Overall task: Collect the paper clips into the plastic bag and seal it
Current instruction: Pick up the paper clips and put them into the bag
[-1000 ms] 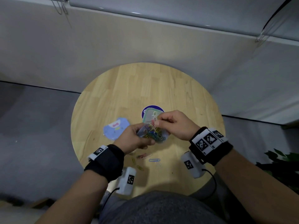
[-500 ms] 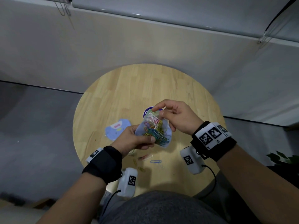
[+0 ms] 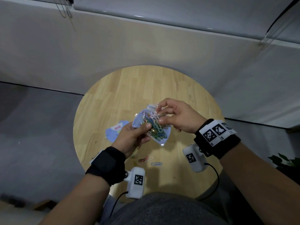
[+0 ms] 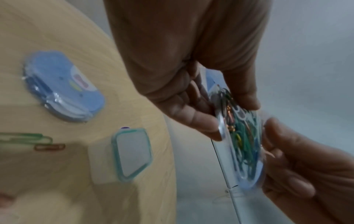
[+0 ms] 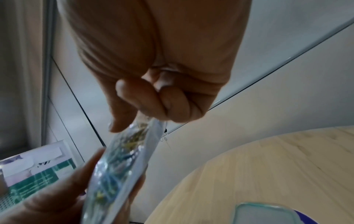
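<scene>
Left hand is gripping plastic bag | right hand is pinching its mouth | most paper clips are sitting inside | loose clips are lying on table | bag probably unsealed

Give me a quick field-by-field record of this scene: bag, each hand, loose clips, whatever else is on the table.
bag: clear plastic bag of coloured paper clips, held above the round wooden table
left hand: grips the bag's lower part
right hand: pinches the bag's top edge
loose paper clips: several on the table near the person
other: blue packet; teal-rimmed clear lid
seal: cannot tell
</scene>
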{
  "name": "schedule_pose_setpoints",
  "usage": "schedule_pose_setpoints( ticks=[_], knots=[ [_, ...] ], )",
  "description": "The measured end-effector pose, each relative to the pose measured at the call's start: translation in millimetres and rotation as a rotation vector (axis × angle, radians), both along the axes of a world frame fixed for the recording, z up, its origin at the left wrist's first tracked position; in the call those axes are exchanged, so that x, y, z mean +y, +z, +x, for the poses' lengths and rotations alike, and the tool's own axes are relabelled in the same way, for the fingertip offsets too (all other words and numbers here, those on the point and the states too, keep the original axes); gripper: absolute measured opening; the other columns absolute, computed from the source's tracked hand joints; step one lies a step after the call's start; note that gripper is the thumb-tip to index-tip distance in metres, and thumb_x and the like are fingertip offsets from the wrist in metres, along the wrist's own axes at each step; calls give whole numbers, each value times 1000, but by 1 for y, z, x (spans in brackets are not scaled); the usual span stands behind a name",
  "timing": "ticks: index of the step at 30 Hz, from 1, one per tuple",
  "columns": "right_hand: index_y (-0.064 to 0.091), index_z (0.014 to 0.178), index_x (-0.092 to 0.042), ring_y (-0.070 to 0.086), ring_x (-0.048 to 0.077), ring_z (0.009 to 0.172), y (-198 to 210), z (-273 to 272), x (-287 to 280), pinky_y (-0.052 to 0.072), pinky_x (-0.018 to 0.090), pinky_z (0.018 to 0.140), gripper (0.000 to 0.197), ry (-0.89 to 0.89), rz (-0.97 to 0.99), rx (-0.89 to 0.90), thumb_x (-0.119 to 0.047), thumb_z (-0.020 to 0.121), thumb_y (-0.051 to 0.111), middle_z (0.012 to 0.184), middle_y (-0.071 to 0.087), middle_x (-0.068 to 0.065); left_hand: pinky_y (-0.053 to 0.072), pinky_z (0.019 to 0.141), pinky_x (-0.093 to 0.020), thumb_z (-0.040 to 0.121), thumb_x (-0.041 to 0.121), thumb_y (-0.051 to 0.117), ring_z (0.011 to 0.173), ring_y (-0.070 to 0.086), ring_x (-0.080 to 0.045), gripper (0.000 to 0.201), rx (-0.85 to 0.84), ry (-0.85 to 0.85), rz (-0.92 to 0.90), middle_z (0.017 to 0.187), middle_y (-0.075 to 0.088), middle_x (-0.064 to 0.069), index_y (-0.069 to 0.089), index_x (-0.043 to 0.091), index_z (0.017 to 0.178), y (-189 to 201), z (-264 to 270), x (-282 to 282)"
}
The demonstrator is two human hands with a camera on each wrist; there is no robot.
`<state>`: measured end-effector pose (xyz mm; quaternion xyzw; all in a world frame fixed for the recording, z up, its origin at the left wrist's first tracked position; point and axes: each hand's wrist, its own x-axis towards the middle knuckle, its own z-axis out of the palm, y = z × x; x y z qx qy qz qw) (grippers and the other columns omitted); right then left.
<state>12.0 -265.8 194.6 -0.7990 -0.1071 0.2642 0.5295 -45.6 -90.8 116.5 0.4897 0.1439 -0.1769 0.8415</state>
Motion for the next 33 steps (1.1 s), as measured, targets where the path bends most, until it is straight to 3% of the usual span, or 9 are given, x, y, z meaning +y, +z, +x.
schedule_pose_setpoints(
  ticks=[3,6,11,15,19,24,26,29,33],
  knots=[
    [54,114,1,55,-8,45,0,0,6,35,7,35,31,-35,35,30,3,84,63,100,64,8,53,58,-17,73,20,67,73,67,-7,31,-3,9,-23,83,72,2,65,12,103,0,2,-4],
    [65,116,-15,52,-8,44,-5,2,7,35,14,40,31,156,-107,46,-13,85,66,95,66,-8,54,66,-22,73,18,69,82,67,-13,38,-6,-22,30,90,72,-4,65,5,108,-3,3,-2],
    [63,117,-8,63,2,91,-10,8,9,49,9,82,27,237,-85,121,-5,92,54,106,68,-2,55,62,-20,71,16,69,76,66,-12,29,11,-67,10,84,71,-3,66,9,99,-6,3,-3],
    [59,102,-2,62,-2,75,-14,5,4,50,14,73,18,89,26,25,4,85,60,85,65,0,57,64,-22,71,16,71,80,67,-14,43,1,-102,0,92,70,-4,63,8,112,-1,7,3],
    [68,92,7,54,-11,50,-9,0,3,39,3,55,18,-31,23,-165,6,75,70,84,61,6,57,76,-30,71,12,77,88,68,-19,42,0,-116,13,98,71,-6,64,11,111,1,13,5],
    [72,85,3,54,-11,49,-11,0,-3,38,1,52,15,-125,20,-199,7,70,74,73,64,-1,56,76,-29,70,12,70,90,67,-20,40,-11,-122,-10,98,71,-7,65,10,110,4,13,2],
    [73,85,0,62,-7,60,-13,0,-4,46,5,61,13,-110,19,-138,7,75,70,73,70,-2,58,72,-28,70,9,70,85,68,-20,43,-14,-117,-28,96,71,-9,63,7,113,5,12,0],
    [72,89,-6,69,14,86,-15,3,-7,55,23,82,16,-56,17,-67,5,83,62,92,74,14,59,70,-28,70,9,70,83,69,-21,44,-7,-107,-47,96,70,-11,63,5,113,5,9,-2],
    [71,89,-12,69,11,88,-13,4,-9,54,18,80,18,32,75,48,3,79,68,98,72,12,59,69,-28,71,7,71,84,69,-20,42,-24,-132,-50,95,70,-10,64,8,112,8,10,-1]
  ],
)
